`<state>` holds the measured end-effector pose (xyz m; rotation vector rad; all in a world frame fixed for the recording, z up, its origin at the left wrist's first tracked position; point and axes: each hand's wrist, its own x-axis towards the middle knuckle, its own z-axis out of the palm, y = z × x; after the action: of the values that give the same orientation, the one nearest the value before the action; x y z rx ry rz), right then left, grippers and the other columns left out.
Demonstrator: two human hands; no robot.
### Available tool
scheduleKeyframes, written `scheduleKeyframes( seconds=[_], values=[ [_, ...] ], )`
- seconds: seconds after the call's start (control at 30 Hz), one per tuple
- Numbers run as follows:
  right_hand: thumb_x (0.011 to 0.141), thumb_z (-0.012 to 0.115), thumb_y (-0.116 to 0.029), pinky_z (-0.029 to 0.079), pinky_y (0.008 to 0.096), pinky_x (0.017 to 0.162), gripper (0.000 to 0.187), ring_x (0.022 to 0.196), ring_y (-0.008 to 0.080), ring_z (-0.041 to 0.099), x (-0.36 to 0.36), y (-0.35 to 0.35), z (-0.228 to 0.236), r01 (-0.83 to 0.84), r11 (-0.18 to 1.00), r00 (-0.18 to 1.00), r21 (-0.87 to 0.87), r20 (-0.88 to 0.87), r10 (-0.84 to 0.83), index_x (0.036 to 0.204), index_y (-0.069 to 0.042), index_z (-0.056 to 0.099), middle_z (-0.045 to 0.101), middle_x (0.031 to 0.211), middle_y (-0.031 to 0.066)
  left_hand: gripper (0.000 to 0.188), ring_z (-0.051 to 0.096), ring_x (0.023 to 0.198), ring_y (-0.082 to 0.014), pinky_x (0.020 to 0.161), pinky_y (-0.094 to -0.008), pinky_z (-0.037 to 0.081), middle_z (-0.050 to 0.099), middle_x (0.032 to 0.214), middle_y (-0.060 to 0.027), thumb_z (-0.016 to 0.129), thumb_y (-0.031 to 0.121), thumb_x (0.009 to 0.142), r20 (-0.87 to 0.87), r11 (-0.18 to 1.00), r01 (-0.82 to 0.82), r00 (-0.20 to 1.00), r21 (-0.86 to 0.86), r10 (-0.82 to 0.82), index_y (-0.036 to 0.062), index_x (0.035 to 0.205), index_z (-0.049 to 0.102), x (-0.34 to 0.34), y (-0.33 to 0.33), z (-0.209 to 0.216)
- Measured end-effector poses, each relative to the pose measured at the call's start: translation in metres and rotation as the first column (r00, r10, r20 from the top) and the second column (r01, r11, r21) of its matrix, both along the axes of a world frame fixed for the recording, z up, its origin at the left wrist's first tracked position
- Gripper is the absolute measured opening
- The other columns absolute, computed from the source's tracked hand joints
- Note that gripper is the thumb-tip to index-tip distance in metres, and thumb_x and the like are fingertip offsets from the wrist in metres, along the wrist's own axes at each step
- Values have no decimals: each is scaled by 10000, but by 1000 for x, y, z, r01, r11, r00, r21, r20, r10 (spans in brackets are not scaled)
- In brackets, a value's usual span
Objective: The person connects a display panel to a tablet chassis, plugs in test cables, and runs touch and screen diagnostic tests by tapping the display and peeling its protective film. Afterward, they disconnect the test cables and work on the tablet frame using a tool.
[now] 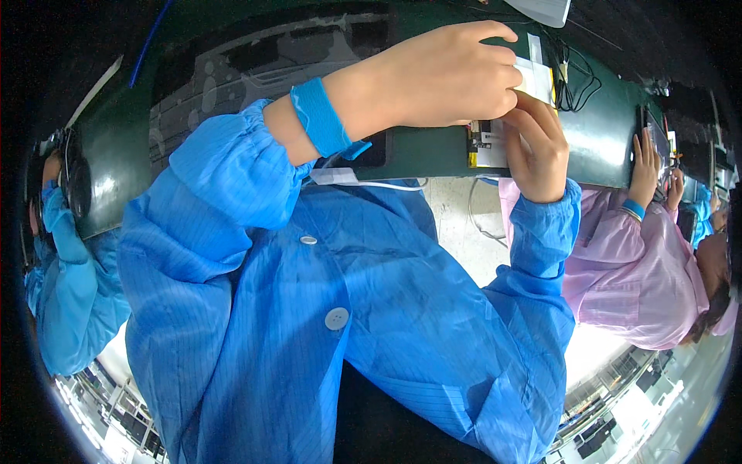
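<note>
My left hand [464, 75] reaches across to the right, over a flat white panel [535, 74] with yellow edges. Its index finger points outward, while the other fingers curl down and the thumb is hidden beneath. Below it, my right hand [539, 151] bends its fingers toward the left hand's fingertips, over the same panel. Whatever the fingertips of either hand pinch is hidden. Small dark parts [481, 141] show along the panel's near left corner. A blue wrist strap [319, 116] circles my left wrist.
The panel lies on a dark green table [610, 135]. Black cables [576, 81] coil beyond my right hand, and a white cable [386, 185] runs along the near edge. A dark glossy sheet [224, 85] lies to the left. Co-workers in pink [618, 263] and blue [81, 286] sit on either side.
</note>
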<state>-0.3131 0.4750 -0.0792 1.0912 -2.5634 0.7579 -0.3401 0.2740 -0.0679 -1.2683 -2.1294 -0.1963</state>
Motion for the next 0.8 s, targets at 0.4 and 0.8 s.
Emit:
scheduleKeyframes(
  seconds=[0.4,0.8],
  values=[
    [669,596,50,477,375,788,329,896,300,578,3,0,-4,23,1000,1000,9,-14,-23,962,-75,676,612,1041,111,77,604,875,-119,1011,-326,380,638,776,53,682,214,654,-61,999,-7,998,-52,4,163,703,712,-2,-1,4],
    [679,592,49,473,371,773,258,867,298,570,1,-5,0,8,1000,999,19,-38,-7,910,-46,659,626,1003,106,75,608,874,-130,1012,-338,382,634,779,37,643,199,696,-11,999,44,999,24,-44,141,692,690,-12,-3,0]
  ],
)
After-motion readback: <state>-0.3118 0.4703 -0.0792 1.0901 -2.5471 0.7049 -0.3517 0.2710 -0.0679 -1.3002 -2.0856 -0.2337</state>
